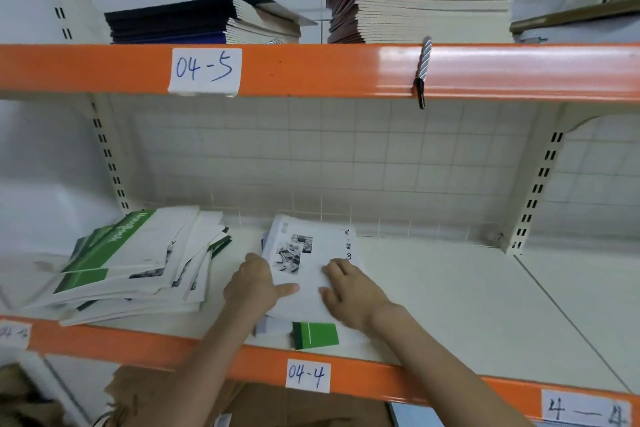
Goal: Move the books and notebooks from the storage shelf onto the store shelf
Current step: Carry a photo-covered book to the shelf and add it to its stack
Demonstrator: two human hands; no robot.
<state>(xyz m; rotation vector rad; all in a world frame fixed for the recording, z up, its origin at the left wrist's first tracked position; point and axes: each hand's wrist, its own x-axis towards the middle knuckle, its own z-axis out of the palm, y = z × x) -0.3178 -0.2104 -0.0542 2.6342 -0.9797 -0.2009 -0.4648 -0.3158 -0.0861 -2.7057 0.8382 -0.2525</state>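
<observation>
My left hand (254,282) gripping the white notebook stack's (304,274) nine o'clock edge, thumb on top, right hand (349,291) spread flat on it, green pile (135,260) at nine o'clock on the shelf (467,291)

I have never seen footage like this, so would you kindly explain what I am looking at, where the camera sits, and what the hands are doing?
There is no machine here: a person works with two bare hands, and the single picture comes from a wide-angle camera worn on the head, looking forward and down. That is why the arms enter from the bottom edge.

In front is a storage rack with orange beams. The lower shelf carries the label 04-4. On it, the left hand and right hand rest on a small stack of white notebooks, the left at its side edge with the thumb on the cover, the right on top. A looser, fanned pile of green and white notebooks lies to the left.

The upper shelf, labelled 04-5, holds a dark stack and a taller pale stack.
</observation>
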